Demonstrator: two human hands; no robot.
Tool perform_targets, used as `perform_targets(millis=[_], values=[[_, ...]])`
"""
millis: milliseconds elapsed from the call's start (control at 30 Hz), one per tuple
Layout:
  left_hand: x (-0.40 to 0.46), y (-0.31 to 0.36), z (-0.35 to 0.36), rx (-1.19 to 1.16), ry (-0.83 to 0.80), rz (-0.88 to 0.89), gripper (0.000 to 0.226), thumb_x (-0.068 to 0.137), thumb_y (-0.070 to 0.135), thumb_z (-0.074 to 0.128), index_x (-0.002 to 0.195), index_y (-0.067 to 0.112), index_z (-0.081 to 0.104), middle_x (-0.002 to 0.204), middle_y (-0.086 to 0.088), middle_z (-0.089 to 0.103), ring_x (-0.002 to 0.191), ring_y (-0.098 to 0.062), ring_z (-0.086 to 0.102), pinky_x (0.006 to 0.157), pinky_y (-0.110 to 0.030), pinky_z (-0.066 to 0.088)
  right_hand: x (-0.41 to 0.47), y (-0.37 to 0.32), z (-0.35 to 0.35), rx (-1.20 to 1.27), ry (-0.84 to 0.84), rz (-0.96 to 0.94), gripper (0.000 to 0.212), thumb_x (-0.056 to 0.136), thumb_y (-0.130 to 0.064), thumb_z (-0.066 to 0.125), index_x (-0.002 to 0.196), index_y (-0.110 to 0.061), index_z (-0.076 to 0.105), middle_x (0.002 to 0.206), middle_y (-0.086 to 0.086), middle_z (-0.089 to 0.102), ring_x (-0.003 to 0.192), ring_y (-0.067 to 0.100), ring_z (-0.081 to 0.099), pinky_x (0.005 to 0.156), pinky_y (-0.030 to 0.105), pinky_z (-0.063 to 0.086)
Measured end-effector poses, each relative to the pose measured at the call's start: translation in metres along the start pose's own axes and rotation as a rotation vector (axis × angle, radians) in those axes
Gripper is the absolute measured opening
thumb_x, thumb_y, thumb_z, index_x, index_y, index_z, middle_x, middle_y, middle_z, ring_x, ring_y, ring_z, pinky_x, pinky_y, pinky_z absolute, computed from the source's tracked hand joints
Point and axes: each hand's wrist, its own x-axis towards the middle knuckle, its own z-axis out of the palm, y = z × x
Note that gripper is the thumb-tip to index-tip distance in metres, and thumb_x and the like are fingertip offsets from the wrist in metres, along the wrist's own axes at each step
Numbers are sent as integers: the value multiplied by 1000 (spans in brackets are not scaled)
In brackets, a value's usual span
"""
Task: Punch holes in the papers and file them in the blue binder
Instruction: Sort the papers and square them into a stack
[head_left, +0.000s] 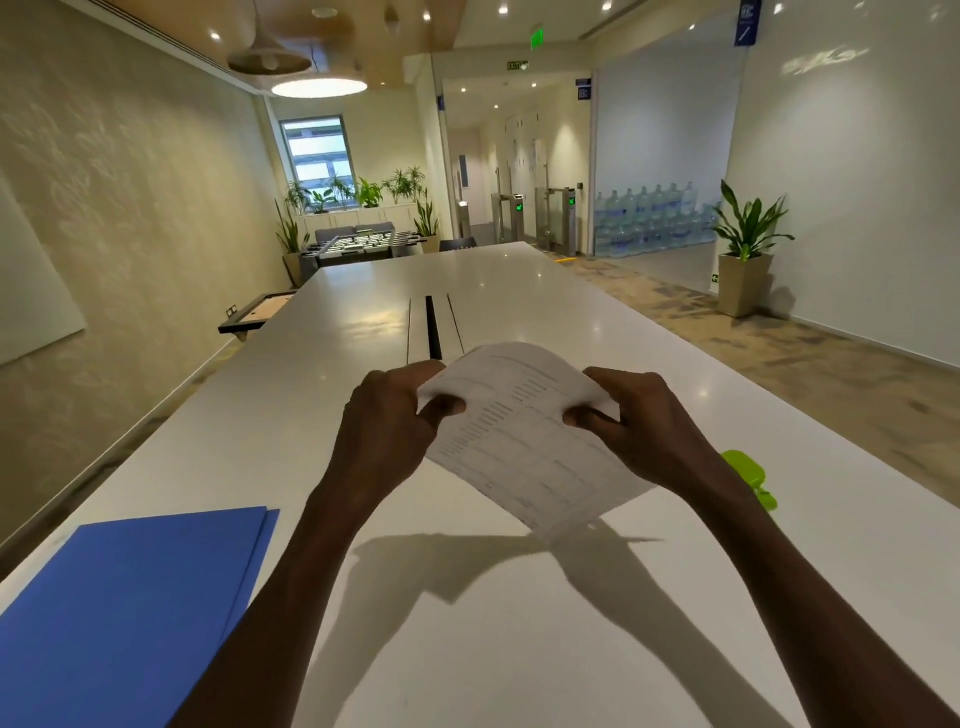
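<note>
The printed white paper sheets (524, 436) are held above the table at frame centre, long axis running lower right. The left hand (387, 423) and right hand (641, 415) pinch opposite edges. The lime-green plastic hole punch (748, 475) lies just right of the right hand, which is nearer to it; the closed blue card binder (124, 608) lies at lower left on the glossy white table (493, 649), in an open office hall.
</note>
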Motion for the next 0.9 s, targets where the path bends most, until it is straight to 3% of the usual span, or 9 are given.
perform_targets(millis=[100,200,267,333,400,467,700,800,900], values=[[3,5,-6,48,97,18,24,82,25,75,105,21,69,95,3,72,80,-14,66,64,-23,52,-4,3,8,88,71,54,9,80,-14,68,89,-15,68,79,-1,70,70,18,61,62,36,49],[-1,10,-1,63,386,-132,62,74,26,82,129,20,53,127,-2,58,114,-16,51,93,-28,45,-10,5,13,254,119,162,14,79,-11,70,92,-17,72,84,-5,73,77,10,67,65,28,52],[-5,13,1,-114,475,-323,90,68,26,86,142,20,34,145,-3,41,132,-16,36,102,-26,35,-16,6,13,399,141,247,22,80,-9,71,99,-19,72,89,-9,73,80,0,67,63,13,49],[-11,9,7,-396,387,-489,100,65,27,87,144,21,27,148,0,39,132,-12,38,101,-27,38,-21,7,14,556,143,336,25,80,-11,72,103,-19,71,91,-10,73,81,0,68,64,9,48],[-20,5,15,-705,208,-568,89,63,31,87,138,21,39,136,2,55,123,-14,53,94,-33,50,-25,8,16,674,141,377,27,80,-13,73,106,-17,71,94,-7,75,85,6,70,68,15,52],[-28,8,24,-833,65,-583,68,63,34,82,124,19,57,115,3,70,107,-19,66,81,-31,58,-27,5,18,750,152,394,29,80,-14,73,108,-16,70,95,-8,75,86,7,71,68,16,54],[-42,13,48,-814,84,-572,39,73,26,81,108,27,64,103,7,73,94,-9,70,77,-32,58,-40,7,29,832,176,451,30,79,-17,74,108,-15,70,98,-6,75,91,10,71,74,21,56],[-63,5,71,-759,41,-693,43,71,27,84,109,27,64,105,6,73,98,-14,70,82,-39,59,-62,19,47,781,140,533,26,76,-16,77,101,-20,71,93,-9,75,87,9,71,66,17,54],[-81,1,90,-719,11,-747,39,71,26,83,105,30,63,102,11,71,101,-15,68,82,-34,58,-82,27,62,718,90,596,29,76,-13,77,103,-17,69,92,-12,73,84,5,70,57,15,52]])
